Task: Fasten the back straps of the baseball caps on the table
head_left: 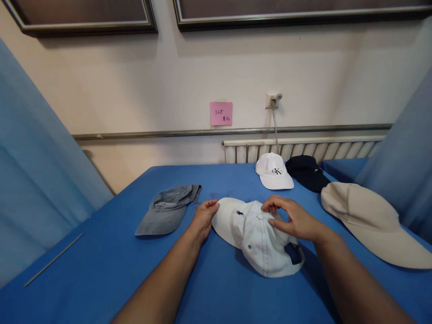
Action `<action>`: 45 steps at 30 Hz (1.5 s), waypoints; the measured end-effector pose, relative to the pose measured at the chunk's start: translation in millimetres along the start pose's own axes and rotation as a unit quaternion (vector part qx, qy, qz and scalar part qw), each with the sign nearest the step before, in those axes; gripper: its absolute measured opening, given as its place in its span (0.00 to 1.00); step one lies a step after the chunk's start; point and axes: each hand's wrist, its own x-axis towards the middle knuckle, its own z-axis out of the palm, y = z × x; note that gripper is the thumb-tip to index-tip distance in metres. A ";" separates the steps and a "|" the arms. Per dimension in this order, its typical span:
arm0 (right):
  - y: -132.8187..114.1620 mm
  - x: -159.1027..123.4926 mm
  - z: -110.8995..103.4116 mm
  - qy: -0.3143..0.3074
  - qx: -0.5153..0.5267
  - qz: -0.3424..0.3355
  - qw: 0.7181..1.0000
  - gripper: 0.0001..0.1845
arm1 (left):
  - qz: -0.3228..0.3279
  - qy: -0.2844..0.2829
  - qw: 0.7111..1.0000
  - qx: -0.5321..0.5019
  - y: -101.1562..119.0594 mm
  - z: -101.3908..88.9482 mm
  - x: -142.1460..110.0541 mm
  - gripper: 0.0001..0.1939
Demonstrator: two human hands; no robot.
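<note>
A white baseball cap (266, 245) with a small dark-blue emblem lies in front of me, its brim pointing left and its back strap opening to the right. My left hand (203, 219) grips the brim's edge between thumb and fingers. On the crown, near the top button, my right hand (292, 218) holds the cloth with curled fingers and thumb. To the left sits a grey cap (165, 211), tilted, with its brim toward me.
Farther back are a white cap with dark letters (274, 171) and a black cap (305, 172). A large beige cap (364, 211) lies at right. A thin stick (54, 259) rests on the blue-covered table (111, 265). Behind are a radiator (303, 150) and blue curtains (37, 171).
</note>
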 end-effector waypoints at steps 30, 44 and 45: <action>67.1 18.0 40.7 0.278 -0.133 0.171 0.936 0.07 | -0.069 -0.150 0.955 0.247 17.8 16.2 -33.1 0.26; 52.6 18.1 44.3 0.270 -0.096 0.124 0.950 0.12 | 0.277 -0.088 0.825 0.484 10.3 17.2 -28.1 0.15; 53.2 18.3 44.4 0.271 -0.108 0.125 0.948 0.12 | 0.293 -0.112 0.822 0.475 9.4 19.3 -29.8 0.16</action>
